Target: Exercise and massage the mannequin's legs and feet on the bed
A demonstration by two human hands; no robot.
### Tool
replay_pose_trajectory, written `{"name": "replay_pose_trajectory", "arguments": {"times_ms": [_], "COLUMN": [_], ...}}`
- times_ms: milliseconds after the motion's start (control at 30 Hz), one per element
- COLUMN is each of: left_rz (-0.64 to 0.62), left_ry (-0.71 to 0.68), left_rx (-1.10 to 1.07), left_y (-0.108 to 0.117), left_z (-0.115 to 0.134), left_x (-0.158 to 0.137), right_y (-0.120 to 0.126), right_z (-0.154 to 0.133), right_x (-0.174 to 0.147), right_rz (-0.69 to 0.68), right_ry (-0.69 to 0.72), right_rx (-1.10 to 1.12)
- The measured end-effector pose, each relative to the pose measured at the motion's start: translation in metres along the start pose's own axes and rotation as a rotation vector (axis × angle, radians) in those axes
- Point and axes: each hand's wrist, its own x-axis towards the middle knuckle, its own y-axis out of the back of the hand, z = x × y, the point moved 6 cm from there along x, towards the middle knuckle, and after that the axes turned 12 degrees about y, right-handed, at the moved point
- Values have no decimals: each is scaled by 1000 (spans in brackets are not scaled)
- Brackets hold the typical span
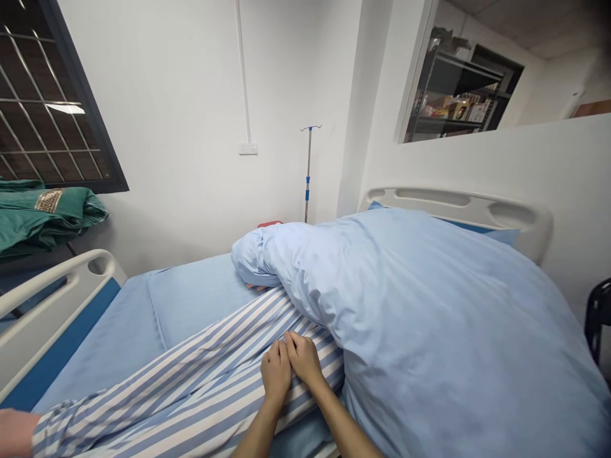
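My left hand (276,371) and my right hand (304,359) are both curled into fists, side by side and touching. They rest on or just over the blue-and-white striped trousers (205,381) of a person lying on the bed, near the upper leg. I see nothing held in either hand, though the undersides of my fingers are hidden. A light blue quilt (420,318) covers the person's upper body, its folded edge just right of my hands. The person's fingers (258,287) peek out from under it, and a bare ankle (16,432) shows at the lower left.
The bed's light blue sheet (195,292) lies beyond the legs. A footboard (62,318) stands at left, a headboard (525,216) at right. An IV pole (308,165) rises behind the bed. Folded green cloth (52,213) lies at far left, and a black chair (596,318) shows at right.
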Motion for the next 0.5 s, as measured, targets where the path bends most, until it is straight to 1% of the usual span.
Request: {"name": "replay_pose_trajectory", "arguments": {"times_ms": [100, 200, 300, 367, 433, 500], "left_rz": [-74, -126, -99, -67, -46, -7], "left_ry": [66, 99, 94, 112, 134, 110], "left_rx": [-97, -280, -503, -613, -613, -437], "left_y": [8, 18, 24, 21, 13, 4], "left_z": [1, 10, 24, 29, 30, 31], "left_x": [3, 9, 15, 17, 15, 12], "right_y": [0, -1, -1, -1, 1, 3], "right_z": [2, 7, 13, 16, 19, 21], "right_x": [0, -1, -1, -1, -1, -2], "right_rz": [26, 69, 130, 165, 196, 227], "right_ry": [-11, -30, -50, -63, -77, -96], "right_rx": [48, 140, 264, 331, 365, 380]}}
